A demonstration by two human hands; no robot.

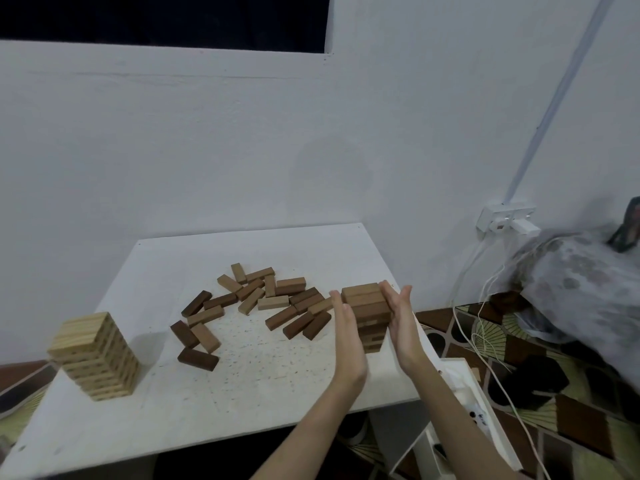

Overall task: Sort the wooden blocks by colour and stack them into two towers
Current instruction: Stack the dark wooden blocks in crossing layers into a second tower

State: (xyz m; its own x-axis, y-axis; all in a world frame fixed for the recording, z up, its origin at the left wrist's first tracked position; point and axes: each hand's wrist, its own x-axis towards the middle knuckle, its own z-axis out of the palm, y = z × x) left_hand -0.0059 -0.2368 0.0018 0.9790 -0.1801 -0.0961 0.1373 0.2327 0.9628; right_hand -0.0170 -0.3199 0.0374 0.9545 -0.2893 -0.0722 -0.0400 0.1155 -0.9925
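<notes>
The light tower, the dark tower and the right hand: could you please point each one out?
light tower (95, 355): head view, front face.
dark tower (363, 294): head view, top layers.
right hand (401, 320): head view, palm.

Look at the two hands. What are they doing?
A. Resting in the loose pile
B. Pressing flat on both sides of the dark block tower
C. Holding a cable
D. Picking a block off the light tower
B: the left hand and right hand stand with straight fingers against opposite sides of the dark tower, far from the light tower.
</notes>
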